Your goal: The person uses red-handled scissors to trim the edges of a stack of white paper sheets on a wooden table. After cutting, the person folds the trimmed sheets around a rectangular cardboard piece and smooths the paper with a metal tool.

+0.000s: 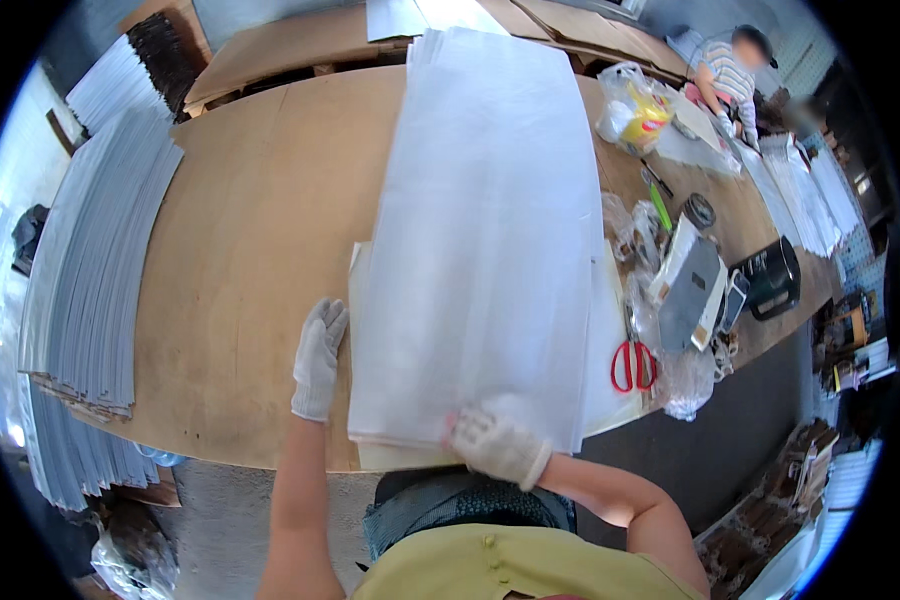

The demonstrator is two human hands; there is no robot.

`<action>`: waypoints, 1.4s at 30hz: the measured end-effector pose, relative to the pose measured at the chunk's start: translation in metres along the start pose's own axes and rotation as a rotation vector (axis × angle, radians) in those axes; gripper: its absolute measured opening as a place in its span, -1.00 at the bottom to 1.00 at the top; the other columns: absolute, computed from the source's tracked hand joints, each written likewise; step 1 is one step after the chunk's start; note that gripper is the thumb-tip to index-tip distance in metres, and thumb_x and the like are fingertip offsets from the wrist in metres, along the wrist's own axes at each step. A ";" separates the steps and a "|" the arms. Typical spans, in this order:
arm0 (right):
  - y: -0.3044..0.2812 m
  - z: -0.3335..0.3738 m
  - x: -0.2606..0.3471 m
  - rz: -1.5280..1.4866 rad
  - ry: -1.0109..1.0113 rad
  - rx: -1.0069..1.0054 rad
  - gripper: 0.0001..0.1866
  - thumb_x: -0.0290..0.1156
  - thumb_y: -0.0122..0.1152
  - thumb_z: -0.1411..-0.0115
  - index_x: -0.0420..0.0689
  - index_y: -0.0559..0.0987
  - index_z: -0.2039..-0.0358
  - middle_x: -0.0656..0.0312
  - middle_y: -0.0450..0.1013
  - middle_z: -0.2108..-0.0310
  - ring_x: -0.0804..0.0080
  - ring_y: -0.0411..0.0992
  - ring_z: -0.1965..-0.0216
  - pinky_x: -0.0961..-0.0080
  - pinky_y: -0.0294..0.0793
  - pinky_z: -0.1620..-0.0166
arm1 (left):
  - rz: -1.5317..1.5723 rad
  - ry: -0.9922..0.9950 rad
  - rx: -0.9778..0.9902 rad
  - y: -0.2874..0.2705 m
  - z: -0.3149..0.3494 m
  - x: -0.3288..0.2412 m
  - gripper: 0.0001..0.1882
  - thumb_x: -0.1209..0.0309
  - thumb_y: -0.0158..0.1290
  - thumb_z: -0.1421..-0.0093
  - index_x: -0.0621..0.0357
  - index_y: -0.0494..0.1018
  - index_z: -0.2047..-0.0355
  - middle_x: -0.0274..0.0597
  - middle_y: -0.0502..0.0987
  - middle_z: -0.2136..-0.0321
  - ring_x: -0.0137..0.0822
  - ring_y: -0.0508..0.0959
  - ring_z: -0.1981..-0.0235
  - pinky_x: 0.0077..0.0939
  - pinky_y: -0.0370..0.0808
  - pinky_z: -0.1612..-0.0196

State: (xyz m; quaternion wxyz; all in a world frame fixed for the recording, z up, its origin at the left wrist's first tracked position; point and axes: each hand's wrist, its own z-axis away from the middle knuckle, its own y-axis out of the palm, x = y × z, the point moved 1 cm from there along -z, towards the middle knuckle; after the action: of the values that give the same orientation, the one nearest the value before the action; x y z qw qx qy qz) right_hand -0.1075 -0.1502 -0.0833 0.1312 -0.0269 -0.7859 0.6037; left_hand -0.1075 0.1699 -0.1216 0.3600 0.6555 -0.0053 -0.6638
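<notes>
A tall stack of long, silvery-white sheets (480, 230) lies lengthwise on the wooden table, its near end close to me. My left hand (320, 360), in a white knitted glove, rests flat along the stack's left edge with the fingers stretched forward and nothing in it. Over the near end of the top sheet is my right hand (495, 445), also gloved. Its fingers are smeared by motion, with a pinkish patch at the tips, so what they hold, if anything, cannot be made out. Paler, yellowish sheets (610, 340) stick out beneath the stack.
Bundled silvery sheets (100, 270) stand at the table's left. On the right lie red-handled scissors (633, 366), a tablet-like grey panel (692, 300), a dark mug (770, 278) and plastic bags (635, 110). Another person (730, 80) works at the far right.
</notes>
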 end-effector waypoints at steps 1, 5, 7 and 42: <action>-0.009 0.009 0.002 -0.192 0.075 0.004 -0.70 -0.37 0.24 -0.07 -0.17 0.59 0.17 0.03 0.55 0.14 0.06 0.51 0.04 0.22 0.49 -0.06 | -0.101 0.020 0.040 -0.001 0.016 -0.001 -0.29 0.11 -0.09 -0.42 0.33 0.02 -0.38 0.08 0.20 -0.32 -0.07 0.27 -0.32 -0.27 0.19 -0.37; -0.044 0.056 -0.026 -0.154 0.608 -0.267 -0.55 -0.40 0.38 0.00 -0.24 0.54 0.07 -0.04 0.50 0.08 -0.05 0.43 -0.06 0.19 0.41 -0.16 | -0.663 0.090 0.130 0.021 0.082 -0.005 -0.24 0.17 0.01 -0.35 0.28 0.00 -0.40 0.11 0.17 -0.34 -0.06 0.25 -0.33 -0.27 0.19 -0.37; -0.044 0.073 -0.050 -0.105 0.994 -0.371 -0.45 -0.40 0.32 -0.08 -0.27 0.46 -0.10 -0.08 0.45 -0.04 -0.02 0.39 -0.13 0.23 0.35 -0.22 | -0.726 0.073 0.080 0.039 0.098 -0.007 -0.23 0.20 0.04 -0.31 0.27 0.01 -0.40 0.13 0.17 -0.34 -0.07 0.23 -0.34 -0.28 0.19 -0.37; -0.078 0.161 -0.028 -0.970 1.474 -0.317 -0.56 -0.41 0.15 -0.29 -0.10 0.49 -0.19 0.08 0.56 0.12 0.25 0.54 0.12 0.38 0.48 0.00 | -1.428 0.451 0.371 0.003 0.146 -0.005 -0.69 0.49 0.12 -0.16 0.26 0.58 0.06 0.07 0.56 -0.03 0.13 0.47 -0.15 -0.06 0.36 -0.23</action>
State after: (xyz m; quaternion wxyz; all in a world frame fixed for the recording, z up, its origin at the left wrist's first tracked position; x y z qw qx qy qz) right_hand -0.1098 -0.3280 -0.0518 0.8380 -0.0906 -0.5013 0.1958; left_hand -0.2343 0.1022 -0.0951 -0.2790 0.6688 0.3814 -0.5739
